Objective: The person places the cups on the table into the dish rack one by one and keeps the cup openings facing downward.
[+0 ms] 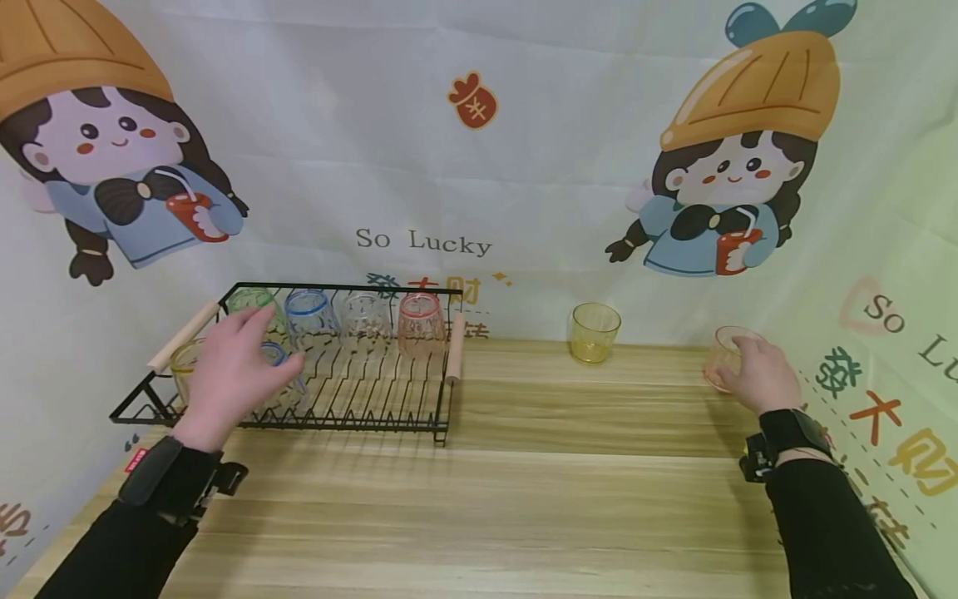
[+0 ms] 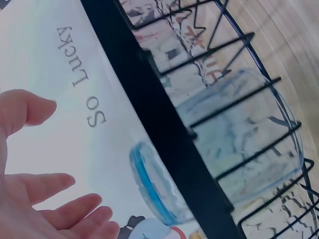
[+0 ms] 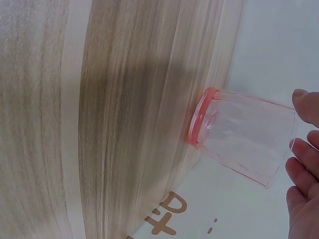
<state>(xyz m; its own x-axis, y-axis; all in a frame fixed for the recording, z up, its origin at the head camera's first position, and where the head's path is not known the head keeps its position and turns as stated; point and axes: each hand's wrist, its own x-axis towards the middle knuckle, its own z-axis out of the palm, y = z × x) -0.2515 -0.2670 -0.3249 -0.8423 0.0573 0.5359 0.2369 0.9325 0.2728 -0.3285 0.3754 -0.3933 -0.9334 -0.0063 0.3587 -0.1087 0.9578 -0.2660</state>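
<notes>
My left hand (image 1: pixel 235 366) hovers over the left part of a black wire rack (image 1: pixel 337 427), its fingers spread. Below and beside it, a blue-tinted glass (image 2: pixel 239 134) stands upside down between the wires, apart from the fingertips in the left wrist view. A yellow glass (image 1: pixel 182 366) is partly hidden behind this hand. On the table at far right stands a pink glass (image 3: pixel 244 134), mouth up. My right hand (image 1: pixel 759 374) is at its rim, thumb and fingers apart; the fingertips overlap the rim in the right wrist view.
Along the rack's back row are green (image 1: pixel 250 299), blue (image 1: pixel 310 320), clear (image 1: pixel 365 320) and red (image 1: pixel 421 324) glasses. A yellow glass (image 1: pixel 595 333) stands on the wooden table (image 1: pixel 524 507), right of the rack. Printed cloth (image 1: pixel 554 150) hangs behind and at both sides.
</notes>
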